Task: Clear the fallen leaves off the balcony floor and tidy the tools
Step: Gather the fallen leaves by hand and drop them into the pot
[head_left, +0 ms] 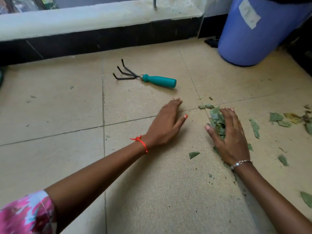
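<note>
Cupping crumpled leaves (217, 119) — R hand (231, 141); L hand (166, 125) flat on tile (135, 102).

Light: your view is bright with even daylight, palest on the ledge (94, 16) at the top.
Shadows: soft and faint on the floor (50, 115), darker at the foot of the barrel (261, 31).
Blur: leaves (308, 126) smear at the right edge; your sleeve (25, 215) is soft.
Distortion: the ledge bows and the barrel leans.
</note>
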Demonstrator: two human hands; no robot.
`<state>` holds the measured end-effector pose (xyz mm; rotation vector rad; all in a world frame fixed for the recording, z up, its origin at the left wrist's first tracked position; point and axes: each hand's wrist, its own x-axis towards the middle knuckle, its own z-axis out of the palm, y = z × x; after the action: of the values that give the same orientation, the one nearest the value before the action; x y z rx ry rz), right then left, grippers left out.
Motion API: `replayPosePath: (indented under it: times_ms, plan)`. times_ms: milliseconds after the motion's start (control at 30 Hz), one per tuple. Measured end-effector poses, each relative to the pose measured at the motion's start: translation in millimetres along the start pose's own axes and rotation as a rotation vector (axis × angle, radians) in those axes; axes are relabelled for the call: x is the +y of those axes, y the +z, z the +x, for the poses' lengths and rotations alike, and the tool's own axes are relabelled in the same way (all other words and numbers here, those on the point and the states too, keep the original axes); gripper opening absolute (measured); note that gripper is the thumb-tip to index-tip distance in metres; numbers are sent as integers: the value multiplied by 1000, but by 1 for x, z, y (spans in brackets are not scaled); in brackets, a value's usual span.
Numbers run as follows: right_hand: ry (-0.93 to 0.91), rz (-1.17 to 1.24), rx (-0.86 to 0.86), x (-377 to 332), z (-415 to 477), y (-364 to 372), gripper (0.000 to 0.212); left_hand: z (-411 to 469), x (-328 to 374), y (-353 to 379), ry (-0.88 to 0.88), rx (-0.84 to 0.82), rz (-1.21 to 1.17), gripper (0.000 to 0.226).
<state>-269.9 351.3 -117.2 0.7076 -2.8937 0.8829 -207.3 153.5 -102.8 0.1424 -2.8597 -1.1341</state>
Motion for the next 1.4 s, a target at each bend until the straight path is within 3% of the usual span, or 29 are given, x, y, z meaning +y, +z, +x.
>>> replayPosePath:
  times_ms: [233, 367, 433, 533, 700, 900, 1067, 1167, 1267, 1333, 1400]
  plan:
    - [-193, -262, -71, -39, -32, 1, 82, -15, 11, 4, -31, -45, -161, 55]
    - [-389, -512, -204, -49, -49, 22, 64, -17, 20, 5, -14, -49, -191, 53]
    - [-312, -580, -219, -41, -37, 15, 55, -17, 22, 8, 5, -64, -166, 53]
    - [-185, -647, -216, -18, -25, -11, 56, -12, 28, 15, 39, -96, -101, 58]
    - [-79, -318, -40, 7, -48, -51, 57, 9, 37, 36, 47, -76, 36, 64]
    - [549, -102, 336, 47, -99, -91, 54, 28, 78, 86, -49, 41, 121, 73]
    - [978, -251, 499, 85, -172, -116, 62, 13, 113, 120, 102, -68, 57, 77]
    - [1211, -180, 550, 112, -204, -135, 67, 10, 125, 132, 175, -119, 44, 75]
    - [1193, -174, 452, 118, -206, -125, 67, 20, 133, 141, 142, -113, 22, 77]
    - [1013, -168, 342, 104, -195, -113, 71, 23, 141, 146, 119, -98, 3, 77]
    - [773, 15, 247, 83, -180, -106, 68, 22, 143, 148, 109, -85, -36, 73]
